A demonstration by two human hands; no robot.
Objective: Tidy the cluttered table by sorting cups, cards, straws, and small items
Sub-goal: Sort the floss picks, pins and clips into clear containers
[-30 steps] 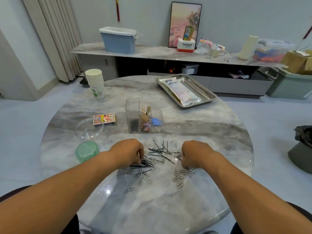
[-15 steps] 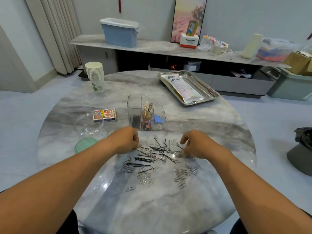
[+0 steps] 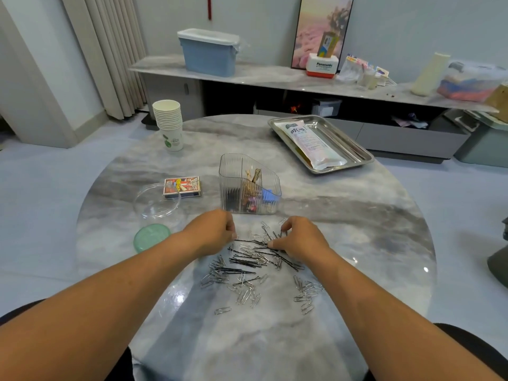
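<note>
While the paper cups (image 3: pixel 168 122) stand stacked, the card box (image 3: pixel 182 186) lies by a clear dish (image 3: pixel 157 200) and a straw packet (image 3: pixel 309 145) rests in the steel tray (image 3: pixel 354 145), the small items look unfinished: paper clips (image 3: pixel 245 292) and black hairpins (image 3: pixel 248 261) lie scattered before the clear organizer (image 3: pixel 248 185). Left hand (image 3: pixel 213 232) has curled fingers at the pile's edge, whether pinching a pin I cannot tell; right hand (image 3: pixel 298 239) pinches at hairpins with thumb and fingertips
</note>
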